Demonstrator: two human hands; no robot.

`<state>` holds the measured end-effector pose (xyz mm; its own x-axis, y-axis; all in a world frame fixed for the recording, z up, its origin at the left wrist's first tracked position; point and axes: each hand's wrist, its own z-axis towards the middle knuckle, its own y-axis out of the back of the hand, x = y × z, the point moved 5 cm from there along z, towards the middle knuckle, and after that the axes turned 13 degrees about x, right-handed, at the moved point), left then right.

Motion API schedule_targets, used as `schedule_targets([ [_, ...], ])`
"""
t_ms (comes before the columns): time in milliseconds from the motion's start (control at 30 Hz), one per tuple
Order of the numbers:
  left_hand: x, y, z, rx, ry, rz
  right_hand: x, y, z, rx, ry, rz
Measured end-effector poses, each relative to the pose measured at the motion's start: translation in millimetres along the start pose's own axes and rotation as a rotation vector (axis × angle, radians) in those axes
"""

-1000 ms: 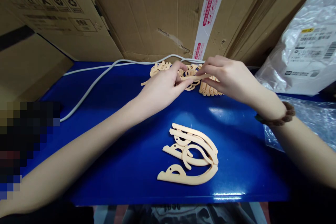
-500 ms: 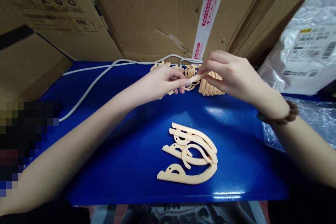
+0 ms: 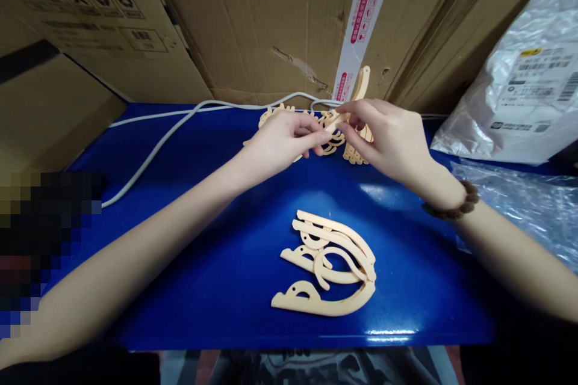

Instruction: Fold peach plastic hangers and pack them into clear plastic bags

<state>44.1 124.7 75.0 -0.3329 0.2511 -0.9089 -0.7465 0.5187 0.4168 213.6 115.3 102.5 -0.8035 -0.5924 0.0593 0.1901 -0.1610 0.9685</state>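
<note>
Both hands meet over the back of the blue table [image 3: 217, 289]. A cream plastic folding-hanger arm [image 3: 362, 83] is pinched between them, its curved end sticking up behind my right hand [image 3: 388, 138]. My left hand [image 3: 286, 138] grips the near end with thumb and fingers. Beneath and behind the hands lie loose hook pieces [image 3: 333, 145] and a row of hanger arms [image 3: 356, 155], partly covered. Closer to me, a few folded cream hangers [image 3: 332, 307] rest overlapping on the table. Where the held pieces join is hidden by my fingers.
Cardboard boxes [image 3: 253, 24] wall off the back and left. A white cable [image 3: 158, 156] curves across the left side. On the right stand a white plastic mailing bag [image 3: 519, 102] and clear plastic film [image 3: 528, 210].
My right hand has moved slightly left, towards the left hand. The held arm has turned, so its curved end now shows above my right hand. The folded hangers have stayed put.
</note>
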Motion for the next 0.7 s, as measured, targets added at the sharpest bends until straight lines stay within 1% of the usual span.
schedule_targets([
  [100,4,-11.6,2,0.058,-0.059,0.012,-4,-4,1,0.007,-0.058,0.191],
  [167,5,-15.9,3,0.057,-0.106,0.085,-8,-6,2,0.007,-0.079,0.317],
  [233,5,-16.7,3,-0.009,-0.128,0.270,-16,-7,4,0.001,-0.095,0.380],
  [300,5,-18.7,3,-0.064,-0.121,0.509,-27,-10,7,-0.001,-0.121,0.395],
  [333,6,-21.6,3,-0.049,-0.103,0.609,-35,-13,9,0.001,-0.143,0.398],
  [400,10,-29.9,4,0.061,-0.051,0.724,-51,-19,12,0.020,-0.208,0.396],
  [467,15,-38.2,5,0.190,-0.004,0.768,-67,-26,14,0.046,-0.282,0.382],
  [533,18,-44.5,4,0.275,0.013,0.791,-79,-33,16,0.073,-0.329,0.361],
  [600,20,-48.8,4,0.318,0.002,0.802,-86,-38,16,0.108,-0.346,0.343],
  [700,23,-51.9,4,0.328,-0.034,0.813,-88,-44,16,0.156,-0.354,0.333],
])
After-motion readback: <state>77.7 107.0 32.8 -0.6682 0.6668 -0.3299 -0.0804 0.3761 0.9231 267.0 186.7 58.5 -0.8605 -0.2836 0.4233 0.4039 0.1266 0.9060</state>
